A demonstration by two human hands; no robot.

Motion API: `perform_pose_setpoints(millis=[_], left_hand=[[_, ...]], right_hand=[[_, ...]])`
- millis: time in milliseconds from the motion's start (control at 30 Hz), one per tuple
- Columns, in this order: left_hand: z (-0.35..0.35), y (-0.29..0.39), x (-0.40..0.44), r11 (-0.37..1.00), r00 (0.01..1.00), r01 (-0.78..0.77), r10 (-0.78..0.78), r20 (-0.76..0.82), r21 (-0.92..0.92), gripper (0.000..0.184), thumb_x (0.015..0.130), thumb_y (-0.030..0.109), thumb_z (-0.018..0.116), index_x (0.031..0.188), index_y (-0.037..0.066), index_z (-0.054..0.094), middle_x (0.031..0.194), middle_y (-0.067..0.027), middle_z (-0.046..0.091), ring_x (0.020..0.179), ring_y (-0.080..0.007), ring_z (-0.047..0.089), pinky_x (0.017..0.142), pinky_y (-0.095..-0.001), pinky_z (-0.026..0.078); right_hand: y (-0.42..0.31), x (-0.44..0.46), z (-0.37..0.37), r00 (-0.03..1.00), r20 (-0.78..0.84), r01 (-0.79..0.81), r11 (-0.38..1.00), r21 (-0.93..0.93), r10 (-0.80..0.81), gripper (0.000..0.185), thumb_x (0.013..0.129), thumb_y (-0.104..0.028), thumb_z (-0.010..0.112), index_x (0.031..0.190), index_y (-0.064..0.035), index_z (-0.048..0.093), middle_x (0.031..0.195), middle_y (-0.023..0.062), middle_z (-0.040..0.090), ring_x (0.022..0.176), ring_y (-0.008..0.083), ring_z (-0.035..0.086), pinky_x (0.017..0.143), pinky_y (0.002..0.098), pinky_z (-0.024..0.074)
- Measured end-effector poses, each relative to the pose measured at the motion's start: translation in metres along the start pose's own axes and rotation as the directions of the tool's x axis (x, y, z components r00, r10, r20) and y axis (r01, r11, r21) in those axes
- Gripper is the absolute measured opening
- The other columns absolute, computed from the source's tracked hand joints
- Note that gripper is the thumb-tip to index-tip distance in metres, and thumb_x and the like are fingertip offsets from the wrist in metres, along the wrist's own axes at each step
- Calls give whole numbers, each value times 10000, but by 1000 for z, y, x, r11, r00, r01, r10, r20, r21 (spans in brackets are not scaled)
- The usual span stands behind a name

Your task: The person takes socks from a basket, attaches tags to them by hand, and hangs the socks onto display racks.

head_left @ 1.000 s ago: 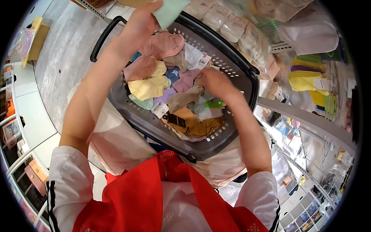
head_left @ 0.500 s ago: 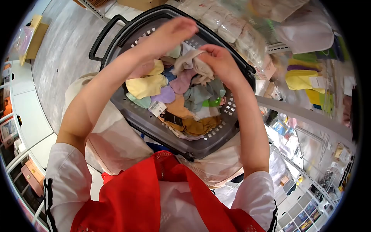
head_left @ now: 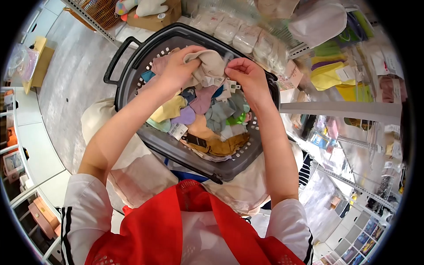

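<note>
My left hand (head_left: 179,68) is closed on a beige sock (head_left: 211,64), holding it above a grey plastic basket (head_left: 236,165) with black handles. At the sock's right side my right hand (head_left: 248,79) is closed, thumb and forefinger pinched together; what lies between them is too small to make out. A white tag hangs just below the sock. Socks fill the basket, among them a yellow sock (head_left: 168,109), a purple sock (head_left: 184,115), a grey sock (head_left: 218,117) and a mustard sock (head_left: 230,145). A paper label (head_left: 178,131) lies on the pile.
Plastic-wrapped white packs (head_left: 245,37) line the shelf behind the basket. To the right are a white shelf beam (head_left: 340,109) and hanging yellow goods (head_left: 331,78). A wicker basket (head_left: 104,15) and a cardboard box (head_left: 161,20) stand at the back.
My left hand has come down and taken hold of the beige sock, which has shifted left and up. My right hand now pinches beside it. The view has shifted slightly.
</note>
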State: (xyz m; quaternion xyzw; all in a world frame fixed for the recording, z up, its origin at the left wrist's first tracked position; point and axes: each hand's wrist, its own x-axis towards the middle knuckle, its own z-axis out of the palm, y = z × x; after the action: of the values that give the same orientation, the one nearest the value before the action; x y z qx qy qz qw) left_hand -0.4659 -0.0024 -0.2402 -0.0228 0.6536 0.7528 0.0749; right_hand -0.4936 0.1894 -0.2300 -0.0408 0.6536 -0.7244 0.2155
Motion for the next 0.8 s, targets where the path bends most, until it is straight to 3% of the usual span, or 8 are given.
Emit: perform_pose_setpoints(millis=[100,200,333,367,500,600,733,800], left_hand=[[-4,2,5,990,999,26,-32,-38,-138,275,821,5,428,1087,27,493,1003,-55,544,918,-131,543,800,-262,441],[-3,12,6,931,991,132,-131,26,-341,285,819,32,438,1101,29,476,1017,-74,548,935,-160,555,811,-285,456],[-3,13,10,815,965,261,-210,157,-517,291,830,99,473,1113,32,464,1016,-86,551,938,-178,562,814,-299,465],[-2,14,10,837,964,263,-204,172,-480,288,841,126,481,1112,30,464,1016,-82,552,933,-171,562,810,-297,465],[-4,8,17,936,967,231,-191,170,-266,324,875,240,502,1119,30,463,1015,-63,553,910,-142,560,787,-288,466],[-3,2,19,952,970,214,-180,161,-221,362,883,307,502,1118,34,464,1016,-47,552,896,-115,553,770,-273,461],[-4,6,18,943,942,265,-208,265,-203,337,886,315,502,1077,38,490,996,-34,554,888,-94,544,754,-250,456],[0,11,16,968,935,242,-212,283,-74,311,885,293,510,1061,37,505,983,-29,562,888,-88,542,755,-241,450]], right_hand=[[-2,6,-5,998,-29,51,990,-134,-55,207,739,9,592,943,-18,569,879,34,595,826,109,555,729,235,433],[-1,11,2,966,6,252,928,-275,-260,257,724,-23,603,979,-22,571,912,43,609,894,143,558,758,252,425],[4,23,2,963,159,256,927,-274,-219,327,687,-77,636,1000,-18,564,920,57,618,934,148,558,813,280,414],[3,25,1,964,167,246,932,-265,-207,275,685,-75,634,945,-9,575,855,60,616,836,132,560,755,261,422],[0,32,-2,982,-118,100,931,-351,-150,181,700,-87,630,853,0,584,766,52,587,679,102,500,622,229,405],[4,40,-5,957,-97,217,901,-376,-272,173,708,-90,628,852,-4,583,763,46,588,688,101,510,632,230,412],[0,34,-1,983,87,180,951,-250,-163,315,706,-62,609,1001,3,521,897,84,578,803,118,528,715,228,419],[1,32,0,975,183,177,946,-271,-130,362,710,-50,593,1052,5,490,942,103,567,855,140,531,745,241,418]])
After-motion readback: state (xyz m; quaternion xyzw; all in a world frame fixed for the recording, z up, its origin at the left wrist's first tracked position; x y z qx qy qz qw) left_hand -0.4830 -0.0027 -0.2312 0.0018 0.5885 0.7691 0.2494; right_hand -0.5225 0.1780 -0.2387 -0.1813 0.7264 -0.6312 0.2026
